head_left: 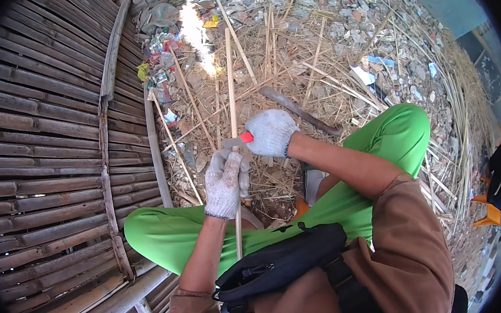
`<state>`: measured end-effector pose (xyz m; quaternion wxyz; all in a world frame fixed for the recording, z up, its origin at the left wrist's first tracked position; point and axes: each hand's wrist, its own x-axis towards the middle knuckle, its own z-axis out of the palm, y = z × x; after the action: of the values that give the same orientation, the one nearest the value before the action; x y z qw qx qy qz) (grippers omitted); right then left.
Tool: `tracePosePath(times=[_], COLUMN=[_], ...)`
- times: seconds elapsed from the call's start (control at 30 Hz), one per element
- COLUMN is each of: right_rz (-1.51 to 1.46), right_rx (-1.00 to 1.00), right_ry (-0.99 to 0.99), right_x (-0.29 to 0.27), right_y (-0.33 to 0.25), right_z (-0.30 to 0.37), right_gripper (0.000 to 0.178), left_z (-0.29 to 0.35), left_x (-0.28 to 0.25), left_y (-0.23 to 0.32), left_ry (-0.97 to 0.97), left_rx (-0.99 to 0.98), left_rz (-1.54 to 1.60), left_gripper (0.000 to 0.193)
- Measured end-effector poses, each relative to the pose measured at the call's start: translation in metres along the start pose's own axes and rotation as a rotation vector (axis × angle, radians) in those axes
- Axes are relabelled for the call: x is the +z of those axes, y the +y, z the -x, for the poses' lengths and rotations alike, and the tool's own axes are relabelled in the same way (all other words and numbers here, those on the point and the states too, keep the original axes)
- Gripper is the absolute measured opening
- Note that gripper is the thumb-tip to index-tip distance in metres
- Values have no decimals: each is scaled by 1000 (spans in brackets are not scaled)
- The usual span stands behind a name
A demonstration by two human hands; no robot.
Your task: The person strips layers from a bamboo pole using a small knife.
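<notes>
Black waist bag (280, 261) rests against the brown top (416, 243), above green trousers (389, 138). Left hand (224, 179), in a whitish knitted glove, is closed around a long pale bamboo strip (232, 98), which runs out from the lap between the knees. Right hand (271, 132), gloved likewise, clenches a red-handled knife (233, 142), its blade crossing the strip right by the left fingertips. Beyond, a dark curved piece (300, 110) lies on littered ground (325, 54).
</notes>
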<state>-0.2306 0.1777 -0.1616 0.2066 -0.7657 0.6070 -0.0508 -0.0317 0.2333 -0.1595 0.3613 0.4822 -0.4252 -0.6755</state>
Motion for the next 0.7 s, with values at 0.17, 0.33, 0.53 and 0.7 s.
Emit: tracePosePath(times=[0.17, 0.33, 0.53, 0.7], right_rz=[-51, -3, -81, -137], right_rx=[240, 277, 498, 705], right_ry=[61, 115, 227, 373], right_x=[-30, -50, -92, -90], right_y=[38, 73, 161, 243], right_z=[-16, -34, -63, -60], right_gripper=[36, 41, 51, 55], left_z=[15, 23, 41, 34], left_x=[4, 4, 11, 18], left_y=[3, -4, -3, -5], left_ry=[-108, -142, -167, -242], left_rx=[-31, -56, -66, -72], left_rz=[27, -76, -159, -135], left_gripper=[19, 19, 22, 23])
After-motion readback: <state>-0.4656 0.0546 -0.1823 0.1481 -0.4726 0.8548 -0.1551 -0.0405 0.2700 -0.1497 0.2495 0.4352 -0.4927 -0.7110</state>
